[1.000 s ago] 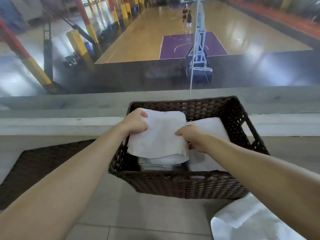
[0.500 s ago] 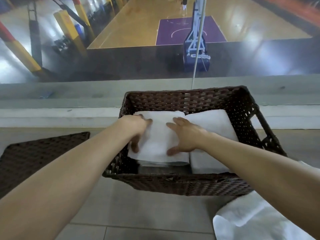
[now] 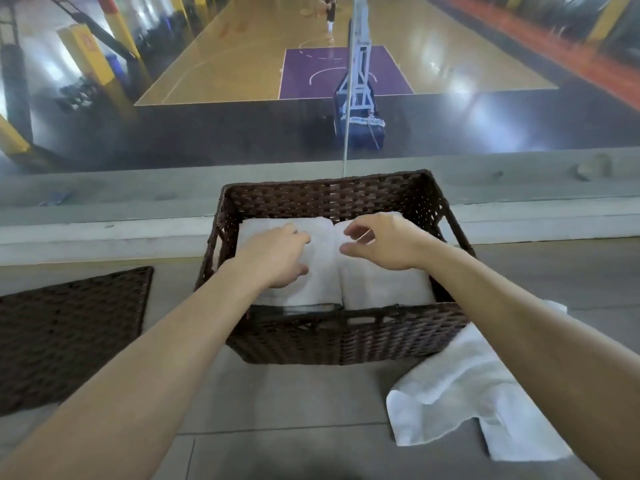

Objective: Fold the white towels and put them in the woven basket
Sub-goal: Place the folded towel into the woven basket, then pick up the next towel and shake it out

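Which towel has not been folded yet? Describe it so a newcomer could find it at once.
Start at the dark woven basket in the middle of the view. Just outside its near right corner lies a white towel. Unlike the folded towels lying flat side by side inside the basket, it is crumpled and spread loose.

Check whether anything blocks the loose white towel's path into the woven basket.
Nothing visible does. The loose towel lies on the tiled surface beside the near right corner of the basket, which is open-topped, with folded towels already inside.
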Available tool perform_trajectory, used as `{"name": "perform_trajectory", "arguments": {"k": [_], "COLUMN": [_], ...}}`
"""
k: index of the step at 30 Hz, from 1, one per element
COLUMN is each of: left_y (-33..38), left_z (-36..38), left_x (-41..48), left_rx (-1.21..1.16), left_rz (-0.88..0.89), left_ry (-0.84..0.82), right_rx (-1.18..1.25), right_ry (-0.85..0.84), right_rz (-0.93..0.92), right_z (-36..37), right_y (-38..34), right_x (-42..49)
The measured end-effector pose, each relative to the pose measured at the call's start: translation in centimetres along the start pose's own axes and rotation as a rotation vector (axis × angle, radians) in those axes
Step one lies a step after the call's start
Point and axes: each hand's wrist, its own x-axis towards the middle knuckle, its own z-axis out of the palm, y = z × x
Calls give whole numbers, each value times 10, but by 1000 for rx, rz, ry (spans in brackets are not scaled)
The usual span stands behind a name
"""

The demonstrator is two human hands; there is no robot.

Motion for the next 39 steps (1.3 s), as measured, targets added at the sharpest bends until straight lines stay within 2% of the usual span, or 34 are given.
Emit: {"name": "perform_trajectory", "arguments": {"k": [3,6,8,10,14,15,17,21,26,29,33,37,39], "left_y": [75,150,189,218,244,244,242,241,241,235,221,205,198], "left_z": [-8,-5,4,15,35,37,42,47,45,37,12,-16,-40], "left_x": [-15,-25,-26,-29,-33,-32,-30,-26,-28,-25,-43,-97,-129], "left_rx": [-168,-280,-289,-255,-6,14,18,49,54,59,-214,-379,-580], "left_rz": [93,162,172,147,109,99,89,109,108,148,206,231,259], "left_ry": [199,279,334,405,513,530,567,610,564,463,240,294,328], "right_rx": [52,60,63,45,-79,-81,-100,-204,-25,-5,60,215,310], "right_ry": [358,805,929,829,174,71,-17,42,90,95,121,143,138], "right_rz": [16,144,287,407,595,606,620,665,556,491,397,268,186], "right_z": [-33,-47,-37,-5,85,104,134,155,143,100,0,-85,-115], "right_y": [23,61,100,146,216,224,232,244,242,230,180,110,74], "right_x": [-55,-115,-154,-186,-225,-226,-224,-208,-209,-223,-241,-259,-264]}}
